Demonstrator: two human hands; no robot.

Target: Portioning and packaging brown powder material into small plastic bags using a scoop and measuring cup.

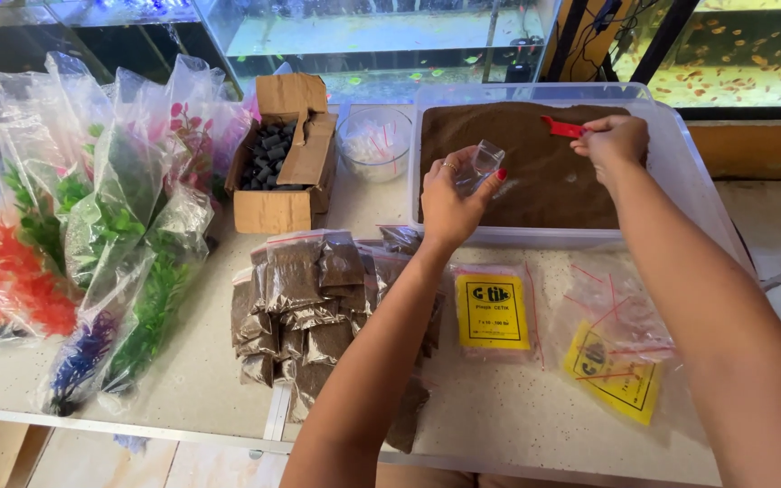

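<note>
While perhaps open, bag [481, 164] above tub rim [535, 237].

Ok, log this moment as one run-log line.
left hand: holds small clear bag | right hand: grips red scoop | both over tub of brown granules

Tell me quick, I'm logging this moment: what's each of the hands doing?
Left hand: closed on a small clear bag, held over the tub.
Right hand: closed on a red scoop in the brown powder.
</note>
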